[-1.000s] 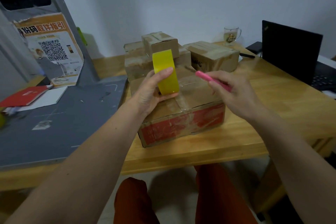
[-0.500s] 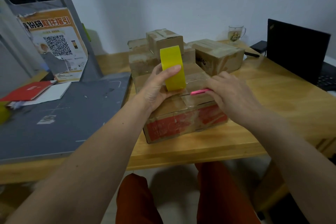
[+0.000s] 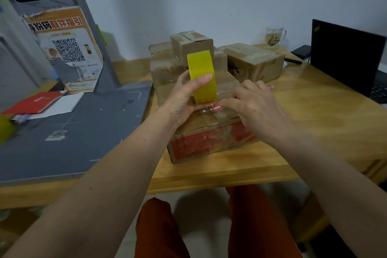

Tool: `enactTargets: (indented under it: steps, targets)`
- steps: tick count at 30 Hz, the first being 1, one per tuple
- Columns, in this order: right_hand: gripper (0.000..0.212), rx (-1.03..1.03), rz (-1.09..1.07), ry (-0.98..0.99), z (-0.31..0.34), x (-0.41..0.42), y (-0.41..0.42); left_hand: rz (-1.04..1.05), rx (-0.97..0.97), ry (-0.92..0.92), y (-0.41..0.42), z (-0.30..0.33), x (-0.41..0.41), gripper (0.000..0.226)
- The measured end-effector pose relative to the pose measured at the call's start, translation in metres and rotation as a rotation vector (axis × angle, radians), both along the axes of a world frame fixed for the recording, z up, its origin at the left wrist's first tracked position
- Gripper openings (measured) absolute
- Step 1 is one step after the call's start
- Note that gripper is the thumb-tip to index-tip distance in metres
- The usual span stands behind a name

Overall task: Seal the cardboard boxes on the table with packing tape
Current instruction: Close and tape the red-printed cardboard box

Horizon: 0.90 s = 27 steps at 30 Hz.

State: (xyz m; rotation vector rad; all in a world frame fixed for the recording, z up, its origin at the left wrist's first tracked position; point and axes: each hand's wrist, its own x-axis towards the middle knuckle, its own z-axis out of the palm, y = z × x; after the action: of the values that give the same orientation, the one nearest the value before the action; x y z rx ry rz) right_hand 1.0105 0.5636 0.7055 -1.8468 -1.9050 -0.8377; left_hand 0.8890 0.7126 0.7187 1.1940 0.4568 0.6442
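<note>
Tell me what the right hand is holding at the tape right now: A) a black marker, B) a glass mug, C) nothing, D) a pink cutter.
D: the right hand grips a thin pink cutter, its tip at the clear tape under the yellow tape roll held by the left hand.

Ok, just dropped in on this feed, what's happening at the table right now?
A person is taping the nearest cardboard box. The left hand grips a yellow tape roll standing on edge on the box top. The right hand holds a pink cutter at the clear tape just below the roll, apparently to cut it. More taped boxes sit behind.
</note>
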Motion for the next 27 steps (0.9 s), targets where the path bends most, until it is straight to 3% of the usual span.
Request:
enactTargets:
  steps: [3, 6, 9, 12, 15, 17, 20, 23, 25, 27]
  targets:
    - [0.037, -0.007, -0.035, 0.017, 0.001, 0.012, -0.003, 0.005, -0.022, -0.008, 0.000, 0.000, 0.000, 0.099]
    - [0.036, -0.012, -0.059, 0.079, -0.001, 0.020, -0.008, 0.054, -0.096, -0.089, 0.006, -0.001, -0.003, 0.073]
    - [0.035, 0.056, -0.027, 0.173, -0.003, 0.022, -0.009, 0.115, -0.168, -0.157, 0.013, -0.002, -0.005, 0.060]
    - [0.029, 0.132, -0.115, 0.274, -0.008, 0.022, -0.006, 0.129, -0.170, -0.153, 0.013, -0.003, -0.005, 0.064]
    - [0.032, 0.196, -0.405, 0.409, -0.012, 0.034, -0.003, 0.138, -0.148, -0.129, 0.010, -0.002, -0.005, 0.073]
    - [0.036, 0.118, -0.606, 0.497, -0.019, 0.051, -0.001, 0.145, -0.140, -0.123, 0.009, -0.001, -0.004, 0.076]
    - [0.025, -0.010, -0.737, 0.795, -0.035, 0.074, 0.000, 0.166, -0.122, -0.113, 0.006, 0.002, -0.004, 0.085]
    - [0.024, -0.054, -0.694, 1.088, -0.053, 0.084, -0.001, 0.181, -0.071, -0.092, 0.003, 0.005, -0.006, 0.090]
    - [0.031, 0.049, -0.641, 1.080, -0.057, 0.081, -0.003, 0.193, -0.019, -0.090, 0.003, 0.007, -0.011, 0.091]
    - [0.031, 0.292, -0.530, 0.871, -0.048, 0.065, -0.007, 0.207, 0.011, -0.113, 0.005, 0.008, -0.017, 0.092]
